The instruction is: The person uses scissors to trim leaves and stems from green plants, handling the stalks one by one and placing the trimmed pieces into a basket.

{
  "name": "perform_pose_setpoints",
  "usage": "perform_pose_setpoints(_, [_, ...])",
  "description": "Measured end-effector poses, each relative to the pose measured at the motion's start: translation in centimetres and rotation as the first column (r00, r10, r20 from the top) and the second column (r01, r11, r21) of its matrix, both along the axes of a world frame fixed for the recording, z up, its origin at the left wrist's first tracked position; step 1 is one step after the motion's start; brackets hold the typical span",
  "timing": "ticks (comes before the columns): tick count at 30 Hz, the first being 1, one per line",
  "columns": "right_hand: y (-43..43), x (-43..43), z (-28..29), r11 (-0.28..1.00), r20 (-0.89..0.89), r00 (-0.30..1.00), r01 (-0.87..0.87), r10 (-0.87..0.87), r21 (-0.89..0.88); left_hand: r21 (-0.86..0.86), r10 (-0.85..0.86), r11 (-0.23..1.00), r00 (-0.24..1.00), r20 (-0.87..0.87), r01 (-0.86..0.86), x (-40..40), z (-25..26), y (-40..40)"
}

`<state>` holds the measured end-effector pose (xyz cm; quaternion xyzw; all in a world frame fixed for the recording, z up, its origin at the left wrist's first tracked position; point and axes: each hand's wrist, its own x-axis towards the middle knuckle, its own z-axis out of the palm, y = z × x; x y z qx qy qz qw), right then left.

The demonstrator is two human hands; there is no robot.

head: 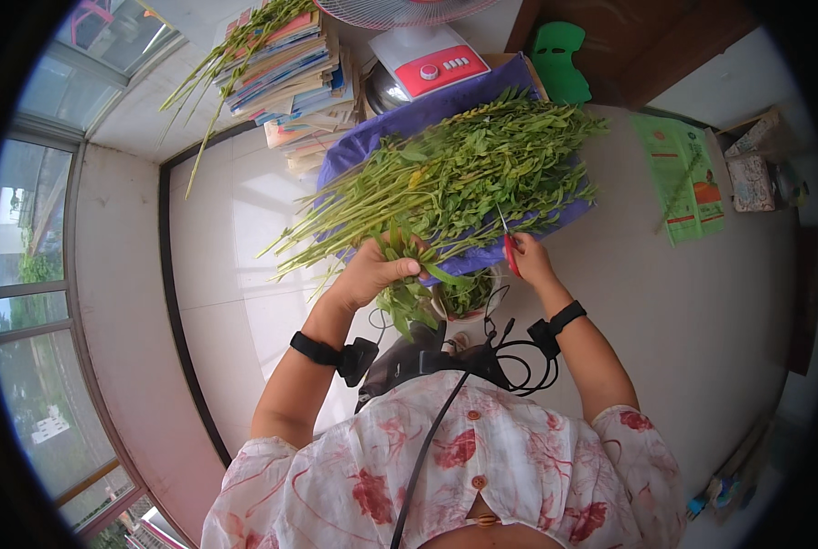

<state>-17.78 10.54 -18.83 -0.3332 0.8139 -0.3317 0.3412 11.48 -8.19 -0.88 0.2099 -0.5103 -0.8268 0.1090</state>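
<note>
A bunch of green leafy sprigs [403,302] is gripped in my left hand [380,269], its leaves hanging below the fingers. My right hand [534,259] holds red-handled scissors [509,248], whose blades point up at the heap of plants. That large heap of long leafy stalks [450,168] lies on a purple plastic sheet [553,219], with bare stems towards the left and leaves towards the right. Between my hands, below the sheet's near edge, a round container [495,302] holds cut leaves [465,294]. Whether the scissor blades touch a stalk I cannot tell.
Beyond the sheet stand a fan with a red and white base [443,68], a metal bowl [385,89] and a green plastic chair [560,58]. Stacked books and papers [289,75] at the upper left carry more stalks [234,58]. A green printed bag [683,178] lies right. Black cables [529,364] hang at my waist.
</note>
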Motion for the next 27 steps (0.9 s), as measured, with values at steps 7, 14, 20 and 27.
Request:
perform_pose_setpoints(7, [-8.5,-1.8,1.2,0.985,-0.402,0.907,-0.063,0.124,0.163,0.015,0.066,0.998,0.996,0.060,-0.067,0.5,0.4,-1.8])
perform_pose_setpoints(14, [-16.2,-4.1,-2.6,0.991,-0.484,0.872,-0.015,0.079,0.136,-0.038,0.195,0.980,0.979,0.057,-0.193,-0.8,1.3,-0.9])
perform_pose_setpoints(20, [-16.2,-4.3,-5.5,0.905,-0.479,0.771,-0.315,0.419,0.285,0.014,0.313,0.949,0.947,0.079,-0.315,-2.4,1.9,0.5])
perform_pose_setpoints(27, [-14.5,-1.9,7.4,0.849,0.053,0.876,-0.449,0.480,-0.279,-0.053,0.381,0.924,0.917,0.117,-0.378,-4.9,1.9,1.4])
